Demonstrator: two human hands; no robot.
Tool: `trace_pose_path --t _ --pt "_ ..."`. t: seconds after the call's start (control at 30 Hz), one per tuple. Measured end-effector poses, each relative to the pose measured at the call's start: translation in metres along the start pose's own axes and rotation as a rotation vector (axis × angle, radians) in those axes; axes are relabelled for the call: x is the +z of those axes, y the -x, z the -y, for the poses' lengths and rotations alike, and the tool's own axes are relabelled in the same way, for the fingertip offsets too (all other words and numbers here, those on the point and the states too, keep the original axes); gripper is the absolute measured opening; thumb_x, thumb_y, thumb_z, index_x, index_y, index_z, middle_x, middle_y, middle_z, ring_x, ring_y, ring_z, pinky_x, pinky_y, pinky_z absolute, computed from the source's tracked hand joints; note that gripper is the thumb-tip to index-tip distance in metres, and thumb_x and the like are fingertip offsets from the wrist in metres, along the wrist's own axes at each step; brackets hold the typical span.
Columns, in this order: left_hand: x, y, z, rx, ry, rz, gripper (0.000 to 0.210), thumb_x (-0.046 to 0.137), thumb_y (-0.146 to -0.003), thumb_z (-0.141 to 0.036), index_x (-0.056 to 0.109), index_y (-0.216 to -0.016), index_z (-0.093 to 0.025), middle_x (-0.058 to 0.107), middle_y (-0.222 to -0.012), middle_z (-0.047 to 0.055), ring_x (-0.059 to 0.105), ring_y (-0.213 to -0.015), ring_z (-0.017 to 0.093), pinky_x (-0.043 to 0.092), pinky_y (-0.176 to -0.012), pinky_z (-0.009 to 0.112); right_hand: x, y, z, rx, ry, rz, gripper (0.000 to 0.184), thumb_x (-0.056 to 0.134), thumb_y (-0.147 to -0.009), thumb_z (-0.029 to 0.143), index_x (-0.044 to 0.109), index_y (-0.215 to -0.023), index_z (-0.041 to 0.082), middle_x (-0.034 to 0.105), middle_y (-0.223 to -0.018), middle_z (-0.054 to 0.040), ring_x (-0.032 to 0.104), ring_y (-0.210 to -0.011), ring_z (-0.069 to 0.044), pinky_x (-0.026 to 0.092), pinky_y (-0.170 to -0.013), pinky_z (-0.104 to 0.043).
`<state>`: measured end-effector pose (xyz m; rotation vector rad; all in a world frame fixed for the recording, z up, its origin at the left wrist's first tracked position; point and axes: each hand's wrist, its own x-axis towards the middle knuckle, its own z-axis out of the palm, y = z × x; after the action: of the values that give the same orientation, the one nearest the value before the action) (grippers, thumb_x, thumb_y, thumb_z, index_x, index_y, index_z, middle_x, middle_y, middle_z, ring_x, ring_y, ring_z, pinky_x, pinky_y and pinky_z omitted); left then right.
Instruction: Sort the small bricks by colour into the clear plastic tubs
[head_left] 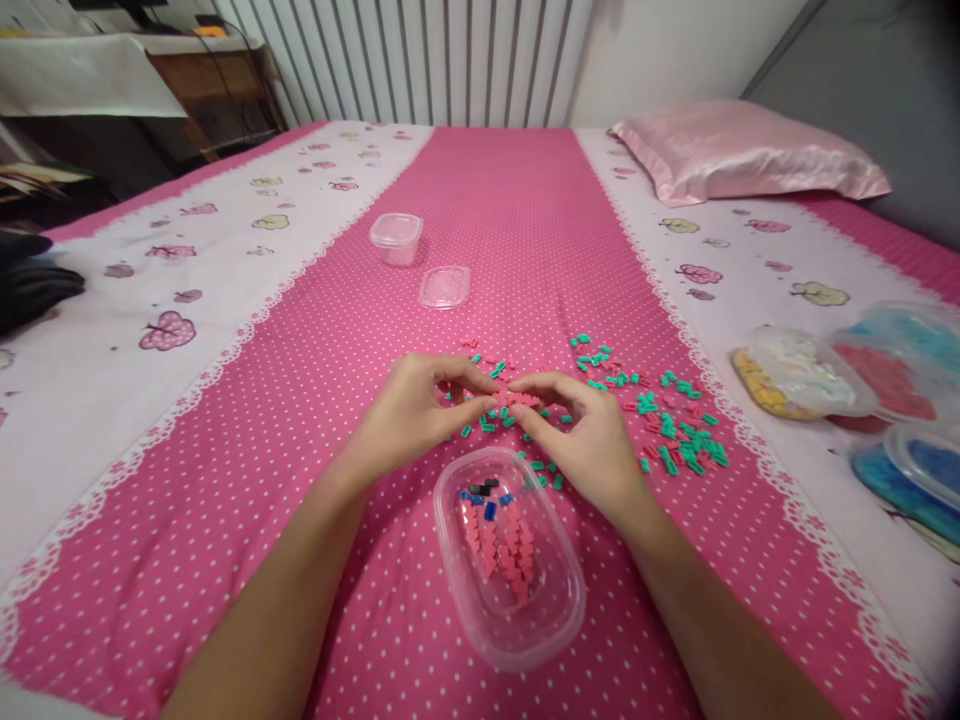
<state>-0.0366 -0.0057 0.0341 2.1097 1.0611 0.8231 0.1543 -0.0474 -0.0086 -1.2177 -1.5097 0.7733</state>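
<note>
Between my two hands is a short row of joined pink-red toy building pieces [519, 400], held just above the bed. My left hand [431, 405] pinches its left end with thumb and fingertips. At the other end, the thumb and fingers of my right hand [581, 425] are closed on the same row. Loose green pieces [667, 425] and pink-red ones lie scattered under and to the right of my hands. Nearer me stands a clear plastic container [559, 620] holding joined pink-red rows [517, 555], a few blue pieces [490, 511] and black pieces [484, 488].
A lidded clear tub [397, 238] and a loose clear lid [445, 287] sit farther back on the pink dotted bedspread [510, 190]. At right are containers of yellow pieces [772, 388], red pieces [885, 378] and blue pieces [934, 465]. A pink pillow [750, 150] lies at the back right.
</note>
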Motion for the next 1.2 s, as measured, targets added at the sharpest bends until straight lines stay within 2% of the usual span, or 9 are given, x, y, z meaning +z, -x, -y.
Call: trace_pose_path --t 0.43,0.63,1.03,1.2 --pt "0.0013 -0.0002 -0.0004 -0.003 -0.020 0.026 0.010 0.071 -0.084 -0.027 0.078 -0.087 -0.019 0.077 -0.076 0.001 0.066 -0.065 0.012 0.047 -0.061 0.023 -0.0011 0.0013 -0.0001 -0.074 0.096 0.001 0.020 0.070 -0.086 0.024 0.076 -0.105 0.026 0.077 -0.101 -0.0029 0.070 -0.085 -0.019 0.056 -0.081 -0.037" --pt "0.0004 0.0008 -0.0047 -0.020 0.003 0.051 0.006 0.072 -0.083 -0.023 0.077 -0.081 -0.019 0.076 -0.071 -0.001 0.065 -0.064 0.011 0.047 -0.060 0.021 -0.0007 0.0018 0.0022 -0.097 0.096 0.016 0.016 0.067 -0.087 0.020 0.076 -0.100 0.026 0.077 -0.098 -0.0009 0.068 -0.084 -0.017 0.054 -0.079 -0.034" --pt "0.0015 0.0023 -0.0057 0.014 0.093 0.085 0.008 0.073 -0.082 -0.022 0.075 -0.076 -0.018 0.074 -0.069 0.000 0.065 -0.063 0.011 0.049 -0.060 0.021 -0.0017 0.0031 0.0051 -0.115 0.045 0.030 0.012 0.067 -0.086 0.021 0.074 -0.096 0.024 0.076 -0.094 -0.0011 0.069 -0.084 -0.017 0.055 -0.077 -0.033" --pt "0.0044 0.0024 -0.0051 0.019 0.092 0.025 0.005 0.075 -0.080 -0.021 0.075 -0.077 -0.016 0.075 -0.070 0.000 0.066 -0.063 0.011 0.049 -0.060 0.021 0.0000 0.0033 0.0027 -0.096 0.055 0.005 0.014 0.067 -0.086 0.019 0.074 -0.096 0.025 0.077 -0.094 -0.0012 0.070 -0.084 -0.018 0.057 -0.076 -0.032"
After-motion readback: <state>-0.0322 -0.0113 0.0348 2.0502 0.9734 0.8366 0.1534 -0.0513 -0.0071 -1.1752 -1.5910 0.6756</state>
